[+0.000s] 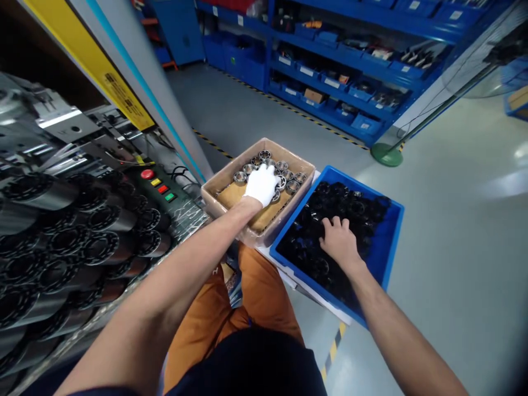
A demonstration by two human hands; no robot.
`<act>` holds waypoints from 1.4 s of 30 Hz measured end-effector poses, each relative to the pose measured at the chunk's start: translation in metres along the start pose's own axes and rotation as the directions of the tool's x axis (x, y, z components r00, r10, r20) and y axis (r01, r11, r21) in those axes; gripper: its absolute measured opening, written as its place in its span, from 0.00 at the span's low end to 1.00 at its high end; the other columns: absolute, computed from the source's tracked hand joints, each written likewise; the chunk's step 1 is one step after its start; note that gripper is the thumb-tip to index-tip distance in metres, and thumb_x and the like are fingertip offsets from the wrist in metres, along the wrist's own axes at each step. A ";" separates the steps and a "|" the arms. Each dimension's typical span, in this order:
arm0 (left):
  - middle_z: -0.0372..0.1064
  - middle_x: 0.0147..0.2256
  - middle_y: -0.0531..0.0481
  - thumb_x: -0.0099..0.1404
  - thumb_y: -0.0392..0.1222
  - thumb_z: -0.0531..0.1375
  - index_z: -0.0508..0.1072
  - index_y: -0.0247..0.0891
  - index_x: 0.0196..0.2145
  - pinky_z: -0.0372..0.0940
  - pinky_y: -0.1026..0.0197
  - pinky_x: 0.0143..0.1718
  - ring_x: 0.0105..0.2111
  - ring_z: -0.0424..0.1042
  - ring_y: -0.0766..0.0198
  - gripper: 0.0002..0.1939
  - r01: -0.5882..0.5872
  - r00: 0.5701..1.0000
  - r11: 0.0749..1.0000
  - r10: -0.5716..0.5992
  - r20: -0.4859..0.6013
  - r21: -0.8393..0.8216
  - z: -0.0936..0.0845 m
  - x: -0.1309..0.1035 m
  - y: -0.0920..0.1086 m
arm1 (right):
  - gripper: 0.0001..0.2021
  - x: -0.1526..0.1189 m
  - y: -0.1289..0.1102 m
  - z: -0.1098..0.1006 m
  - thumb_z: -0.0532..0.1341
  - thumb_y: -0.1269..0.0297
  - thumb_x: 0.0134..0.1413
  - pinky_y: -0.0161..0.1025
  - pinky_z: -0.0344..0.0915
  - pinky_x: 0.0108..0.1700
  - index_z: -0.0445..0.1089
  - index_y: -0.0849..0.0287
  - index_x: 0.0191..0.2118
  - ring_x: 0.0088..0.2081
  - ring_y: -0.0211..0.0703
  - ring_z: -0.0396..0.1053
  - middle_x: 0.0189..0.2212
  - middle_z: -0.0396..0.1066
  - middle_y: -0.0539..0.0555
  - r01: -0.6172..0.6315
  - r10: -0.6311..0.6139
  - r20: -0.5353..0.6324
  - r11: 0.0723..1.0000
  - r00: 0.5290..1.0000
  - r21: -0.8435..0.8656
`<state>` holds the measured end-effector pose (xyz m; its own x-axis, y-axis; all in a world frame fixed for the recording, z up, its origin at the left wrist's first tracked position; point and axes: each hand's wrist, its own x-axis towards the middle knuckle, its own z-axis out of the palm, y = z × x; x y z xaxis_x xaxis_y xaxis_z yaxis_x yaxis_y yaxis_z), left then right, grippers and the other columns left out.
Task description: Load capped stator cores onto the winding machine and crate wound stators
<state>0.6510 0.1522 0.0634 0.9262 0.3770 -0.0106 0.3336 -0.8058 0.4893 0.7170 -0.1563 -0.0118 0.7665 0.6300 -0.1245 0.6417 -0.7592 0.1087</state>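
Metal rings: in the cardboard box; a fingertip rim pinch should suit.
Black parts: heaped in the blue tray; lifting singly likely avoids snagging.
White-gloved left hand: palm down, fingers half-curled over rings; any hold hidden.
Bare right hand: half-open, fingers bent over the heap; grip unclear.

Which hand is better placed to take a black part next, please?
Likely the right hand, over the black parts in the blue plastic bin; the white-gloved left hand is among silver metal rings.
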 end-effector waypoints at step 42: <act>0.80 0.58 0.43 0.84 0.70 0.52 0.81 0.43 0.60 0.74 0.46 0.68 0.63 0.78 0.45 0.31 0.025 0.923 -0.092 -0.380 0.058 -0.995 -0.003 -0.362 0.021 | 0.17 -0.138 -0.165 -0.160 0.72 0.73 0.67 0.42 0.78 0.39 0.87 0.46 0.55 0.40 0.45 0.84 0.45 0.85 0.49 0.496 -0.496 -0.347 0.206 0.796 0.843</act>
<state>0.3222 0.0000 0.0797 0.7381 0.6280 -0.2466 -0.1827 0.5379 0.8230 0.5097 -0.0919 0.1453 0.3013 0.9345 0.1897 0.4907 0.0187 -0.8711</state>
